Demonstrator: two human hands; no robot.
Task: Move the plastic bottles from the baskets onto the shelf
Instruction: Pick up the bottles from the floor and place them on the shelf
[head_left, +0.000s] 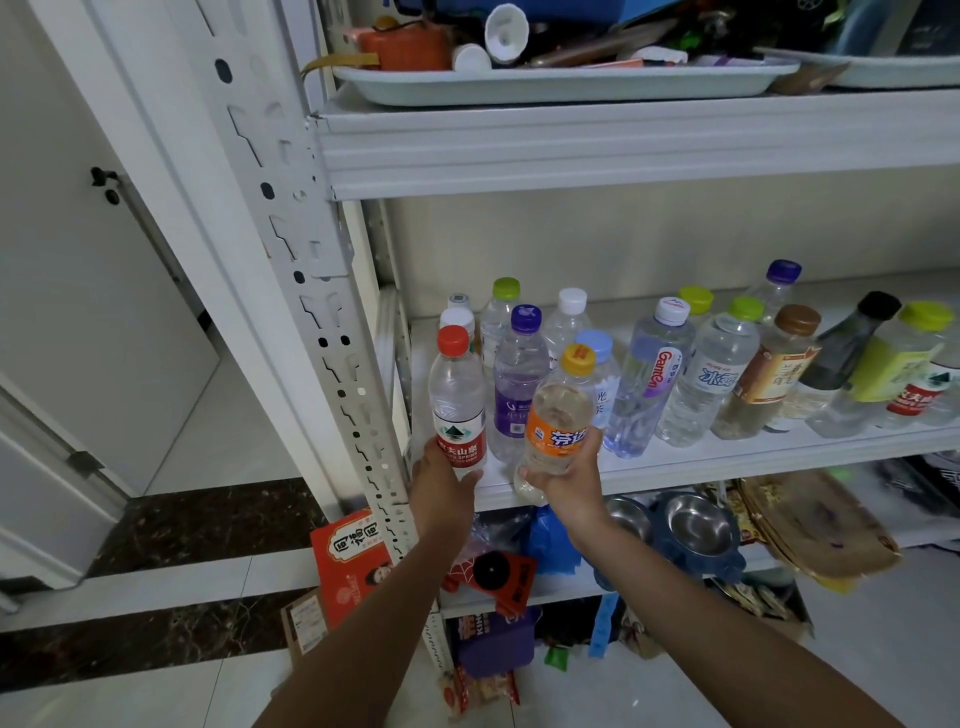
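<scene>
The left hand (444, 480) gripped a red-capped bottle (457, 400) and the right hand (569, 480) a tilted orange-labelled bottle (558, 415), either liable to topple the standing bottles (519, 384) on the crowded shelf (701, 465).

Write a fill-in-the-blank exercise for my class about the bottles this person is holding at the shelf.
1. The left hand grips a clear bottle with a ____ cap.
2. The right hand holds a second bottle whose label is ____.
3. The second bottle's cap is ____.
4. Between the two held bottles, the standing bottle on the shelf has a ____ cap.

Missing words: red; orange; yellow; purple.
</scene>
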